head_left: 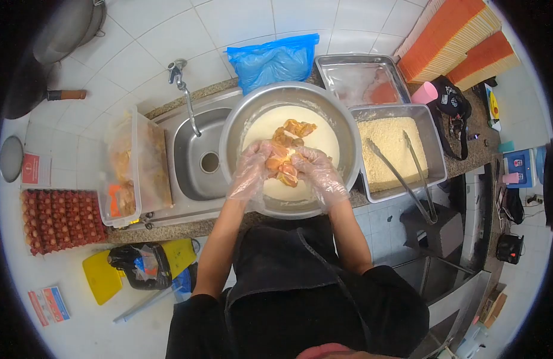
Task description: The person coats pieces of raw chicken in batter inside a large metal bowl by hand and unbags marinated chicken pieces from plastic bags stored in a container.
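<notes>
Over a large metal bowl (233, 119) of pale, creamy batter (267, 119), both hands wear clear plastic gloves. My left hand (251, 170) has its fingers closed around raw chicken (280, 160) with a yellowish-orange coating. From the other side, my right hand (322, 173) grips the same cluster, its fingertips close to the left ones. More chicken pieces (299, 127) lie on the batter just beyond the fingers. Some fingertips are hidden behind the meat.
To the right, a metal pan (396, 143) of pale crumbs holds metal tongs (402, 170). An empty-looking metal tray (363, 78) sits behind it. Left of the bowl are a sink (199, 167) with a tap (184, 90) and a clear plastic bin (136, 173). A blue bag (273, 60) stands behind.
</notes>
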A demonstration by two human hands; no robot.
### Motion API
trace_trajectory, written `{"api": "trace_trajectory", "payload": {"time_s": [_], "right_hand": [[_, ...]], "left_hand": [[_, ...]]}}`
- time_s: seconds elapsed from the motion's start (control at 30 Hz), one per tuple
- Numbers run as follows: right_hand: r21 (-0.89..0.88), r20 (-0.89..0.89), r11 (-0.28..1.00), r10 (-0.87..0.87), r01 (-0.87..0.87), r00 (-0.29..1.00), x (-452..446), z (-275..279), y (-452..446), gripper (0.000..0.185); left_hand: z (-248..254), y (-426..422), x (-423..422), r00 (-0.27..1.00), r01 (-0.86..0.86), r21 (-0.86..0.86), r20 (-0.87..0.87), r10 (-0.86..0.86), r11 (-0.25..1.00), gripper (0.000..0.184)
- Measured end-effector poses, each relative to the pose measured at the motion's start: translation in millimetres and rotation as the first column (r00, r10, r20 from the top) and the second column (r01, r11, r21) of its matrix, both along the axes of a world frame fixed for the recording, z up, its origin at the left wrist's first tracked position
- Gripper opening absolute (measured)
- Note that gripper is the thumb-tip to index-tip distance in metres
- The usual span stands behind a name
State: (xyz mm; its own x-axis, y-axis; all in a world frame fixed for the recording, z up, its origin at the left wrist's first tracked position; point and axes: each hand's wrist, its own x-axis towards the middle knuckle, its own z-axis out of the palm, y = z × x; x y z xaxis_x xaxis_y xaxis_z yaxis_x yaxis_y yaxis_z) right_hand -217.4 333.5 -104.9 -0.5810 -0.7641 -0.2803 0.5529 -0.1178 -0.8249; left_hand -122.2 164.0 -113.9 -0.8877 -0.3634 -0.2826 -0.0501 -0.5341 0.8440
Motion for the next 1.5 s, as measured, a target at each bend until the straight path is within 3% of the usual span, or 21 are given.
{"api": "trace_trajectory", "payload": {"time_s": [0.07,0.17,0.27,0.33,0.37,0.47,0.53,0.63,0.67,0.77,0.87,0.97,1.07,1.13,1.17,1.27,1.37,1.47,1.5], "right_hand": [[-0.043,0.102,0.999,0.012,-0.008,0.995,1.4,-2.2,4.1,0.033],[-0.081,0.273,0.996,-0.007,0.03,0.962,1.8,-21.3,7.3,0.038],[-0.15,0.373,0.983,-0.047,0.11,0.927,3.4,-16.9,9.6,0.037],[-0.234,0.396,0.964,-0.023,0.125,0.918,0.4,-16.0,11.9,0.033],[-0.214,0.355,0.965,-0.067,0.151,0.932,-2.5,-15.1,13.3,0.031],[-0.104,0.177,0.965,-0.22,0.24,0.959,-18.0,-8.1,18.5,0.027],[0.022,-0.017,0.946,-0.324,0.324,0.946,-32.1,0.7,16.6,0.024],[0.003,-0.541,0.884,-0.391,0.467,0.744,-55.3,-7.9,-13.3,0.027],[0.181,-0.811,0.826,-0.182,0.534,0.556,-60.4,-3.5,-25.7,0.03],[0.38,-0.9,0.838,0.237,0.392,0.366,-52.6,-16.8,-81.0,0.031],[0.404,-0.898,0.885,0.334,0.233,0.286,-23.0,-22.6,-101.0,0.03],[0.524,-0.829,0.841,0.467,0.136,0.308,-5.2,-15.3,-92.3,0.03],[0.366,-0.888,0.908,0.275,0.203,0.369,-5.2,-42.6,-79.6,0.023],[0.485,-0.828,0.823,0.321,0.297,0.46,-5.6,-28.9,-72.0,0.02],[0.471,-0.841,0.791,0.269,0.391,0.469,0.3,-12.0,-73.3,0.021],[0.494,-0.846,0.766,0.315,0.411,0.431,-5.6,-7.3,-72.2,0.022],[0.431,-0.861,0.803,0.23,0.411,0.453,4.0,-3.9,-92.4,0.023],[0.377,-0.719,0.889,0.103,0.261,0.687,42.1,25.6,-137.6,0.025],[0.39,-0.693,0.888,0.108,0.245,0.713,62.2,44.9,-156.5,0.025]], "left_hand": [[-6.9,-4.2,-0.9,1.0,0.017,-0.016,-0.01,-0.018,1.0,0.029],[2.8,1.5,-5.7,0.992,-0.045,-0.073,0.117,0.053,0.996,0.031],[-14.6,-6.6,-3.7,0.992,0.038,-0.209,0.123,-0.012,0.977,0.031],[-16.5,-12.5,-2.4,0.984,0.078,-0.457,0.181,0.007,0.886,0.032],[-17.7,-16.2,-0.9,0.978,0.1,-0.569,0.206,0.024,0.816,0.032],[-34.4,-36.8,12.6,0.977,0.058,-0.468,0.208,0.047,0.882,0.031],[-16.0,-38.4,27.3,0.976,-0.01,-0.396,0.198,0.096,0.918,0.029],[2.9,-40.3,42.5,0.971,-0.047,-0.369,0.202,0.129,0.928,0.027],[7.3,-40.6,46.7,0.97,-0.047,-0.372,0.206,0.131,0.927,0.027],[25.2,-35.8,54.9,0.981,-0.011,-0.385,0.177,0.085,0.923,0.028],[33.9,-36.0,69.3,0.987,-0.038,-0.354,0.134,0.091,0.934,0.029],[50.6,-45.5,97.4,0.975,-0.065,-0.331,0.178,0.13,0.941,0.031],[60.8,-62.1,131.4,0.96,-0.133,-0.332,0.191,0.205,0.934,0.034],[64.7,-77.5,155.8,0.95,-0.171,-0.301,0.201,0.238,0.938,0.034],[67.5,-86.4,169.7,0.943,-0.199,-0.287,0.204,0.263,0.937,0.035],[87.1,-114.6,212.0,0.899,-0.32,-0.331,0.19,0.395,0.888,0.033],[100.6,-157.3,260.2,0.847,-0.43,-0.459,0.091,0.523,0.777,0.033],[92.2,-216.5,311.6,0.737,-0.55,-0.623,-0.049,0.674,0.556,0.03],[93.5,-235.6,328.6,0.686,-0.524,-0.72,-0.039,0.727,0.456,0.028]]}}
